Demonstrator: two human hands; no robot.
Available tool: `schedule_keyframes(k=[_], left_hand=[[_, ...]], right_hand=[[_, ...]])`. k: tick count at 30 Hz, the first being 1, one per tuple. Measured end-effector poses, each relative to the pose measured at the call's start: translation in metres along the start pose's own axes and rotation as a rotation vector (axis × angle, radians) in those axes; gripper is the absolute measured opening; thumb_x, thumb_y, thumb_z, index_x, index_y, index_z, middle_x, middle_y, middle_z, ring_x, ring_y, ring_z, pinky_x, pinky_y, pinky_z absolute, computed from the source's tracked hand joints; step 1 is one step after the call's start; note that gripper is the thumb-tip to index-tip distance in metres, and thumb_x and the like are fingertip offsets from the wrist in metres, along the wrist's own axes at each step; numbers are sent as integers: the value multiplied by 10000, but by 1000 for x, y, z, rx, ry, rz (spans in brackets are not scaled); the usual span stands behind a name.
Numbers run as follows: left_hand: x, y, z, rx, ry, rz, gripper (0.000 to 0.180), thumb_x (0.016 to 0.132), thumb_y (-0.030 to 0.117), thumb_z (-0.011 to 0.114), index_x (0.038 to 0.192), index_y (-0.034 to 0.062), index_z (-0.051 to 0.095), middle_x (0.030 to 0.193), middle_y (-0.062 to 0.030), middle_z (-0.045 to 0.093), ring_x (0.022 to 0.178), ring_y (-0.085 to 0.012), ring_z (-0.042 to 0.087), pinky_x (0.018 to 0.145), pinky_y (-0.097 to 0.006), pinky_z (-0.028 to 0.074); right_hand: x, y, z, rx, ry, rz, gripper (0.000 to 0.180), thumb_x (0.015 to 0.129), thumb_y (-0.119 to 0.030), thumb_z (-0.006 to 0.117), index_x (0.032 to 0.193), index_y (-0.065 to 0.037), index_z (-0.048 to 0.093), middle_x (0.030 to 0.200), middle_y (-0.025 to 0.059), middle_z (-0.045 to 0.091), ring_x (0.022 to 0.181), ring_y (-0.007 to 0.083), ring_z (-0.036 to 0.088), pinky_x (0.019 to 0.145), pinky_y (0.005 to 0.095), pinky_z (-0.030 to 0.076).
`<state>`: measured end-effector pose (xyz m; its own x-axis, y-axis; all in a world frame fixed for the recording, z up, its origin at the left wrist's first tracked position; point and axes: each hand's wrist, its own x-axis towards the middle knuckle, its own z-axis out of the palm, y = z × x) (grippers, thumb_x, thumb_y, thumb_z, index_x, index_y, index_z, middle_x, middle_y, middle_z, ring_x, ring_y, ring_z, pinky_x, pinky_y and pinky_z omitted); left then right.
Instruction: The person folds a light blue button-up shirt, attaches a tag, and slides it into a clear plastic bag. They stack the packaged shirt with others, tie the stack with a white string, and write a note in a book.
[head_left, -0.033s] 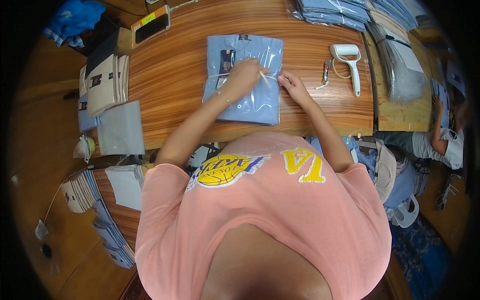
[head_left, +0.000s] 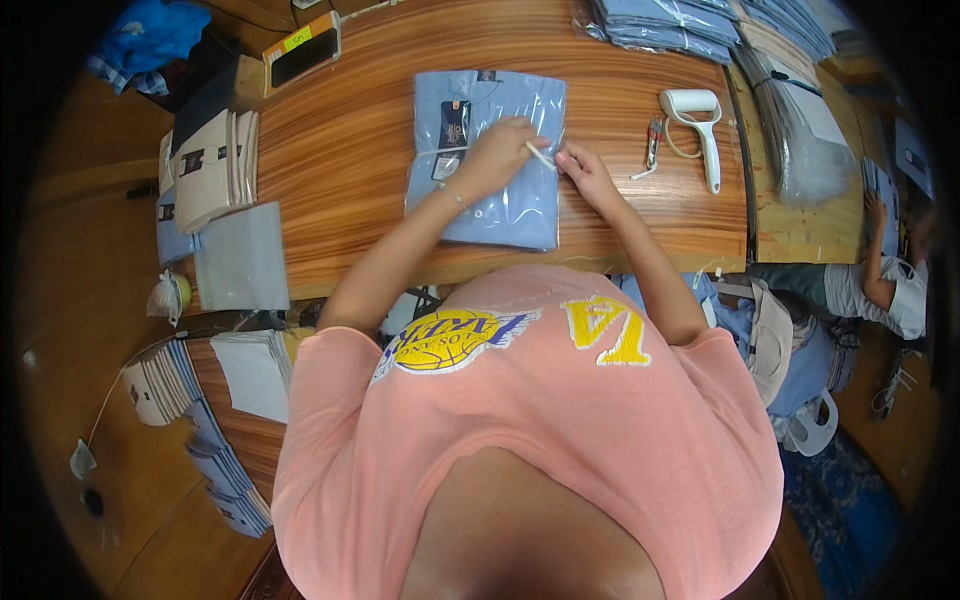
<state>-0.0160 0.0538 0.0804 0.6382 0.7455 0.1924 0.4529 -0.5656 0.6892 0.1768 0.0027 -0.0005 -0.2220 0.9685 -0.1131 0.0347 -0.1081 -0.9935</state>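
In front of me on the table lies a folded light-blue garment in a clear plastic bag [head_left: 497, 215], with a dark tag showing through. A thin white band [head_left: 541, 154] runs across its middle. My left hand [head_left: 503, 155] lies over the bag, fingers closed on a loose white end of the band. At the bag's right edge, my right hand [head_left: 588, 172] has its thumb and fingertips pinched together beside the band. Whether the band passes between those fingers is too small to make out.
A white lint roller [head_left: 692, 103] and a small cutter [head_left: 653, 143] lie to the right. Bagged blue garments [head_left: 665, 28] are stacked at the back right, beige ones [head_left: 207, 165] at the left near a phone [head_left: 304, 56]. Another person's arm [head_left: 876, 255] shows far right.
My left hand has shifted slightly to the right, and the white band end now slants toward my right hand. My right hand stays at the bag's edge.
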Motion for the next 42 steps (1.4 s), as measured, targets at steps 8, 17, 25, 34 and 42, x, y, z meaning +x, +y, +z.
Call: schedule_keyframes(k=[8, 17, 25, 34, 42], left_hand=[[-9, -8, 22, -1182, 337, -635, 390, 939, 296, 505, 647, 39, 534, 640, -60, 556, 575, -139, 531, 628, -278, 456], [4, -2, -1, -269, -127, -198, 228, 903, 204, 529, 820, 6, 607, 913, -129, 612, 886, -250, 585, 805, -315, 445], [-11, 23, 11, 449, -22, -21, 157, 714, 147, 688, 839, 58, 655, 845, -80, 597, 860, -258, 556, 771, -376, 424], [-7, 16, 12, 352, -27, 136, 94, 761, 85, 547, 758, 53, 635, 747, -111, 598, 761, -271, 579, 719, -376, 456], [0, 5, 13, 409, -98, 231, 127, 789, 128, 564, 843, 33, 629, 803, -129, 597, 802, -294, 578, 726, -386, 461]], right_hand=[[-4, -21, -3, -646, 78, -165, 220, 918, -272, 519, 971, -66, 577, 820, 152, 609, 768, 314, 582, 690, 379, 450], [-1, -17, 10, -695, 50, 64, 214, 894, -293, 521, 956, -93, 563, 816, 186, 619, 803, 384, 588, 698, 446, 449], [-6, -21, 19, -741, 81, 17, 212, 898, -281, 506, 967, -100, 594, 896, 169, 634, 839, 369, 599, 715, 442, 465], [-8, -32, 21, -729, 78, 76, 220, 903, -276, 501, 995, -105, 604, 903, 174, 641, 838, 372, 599, 724, 449, 464], [-6, -27, 18, -750, 63, 11, 218, 897, -262, 503, 981, -85, 599, 908, 187, 638, 844, 381, 595, 731, 457, 463]])
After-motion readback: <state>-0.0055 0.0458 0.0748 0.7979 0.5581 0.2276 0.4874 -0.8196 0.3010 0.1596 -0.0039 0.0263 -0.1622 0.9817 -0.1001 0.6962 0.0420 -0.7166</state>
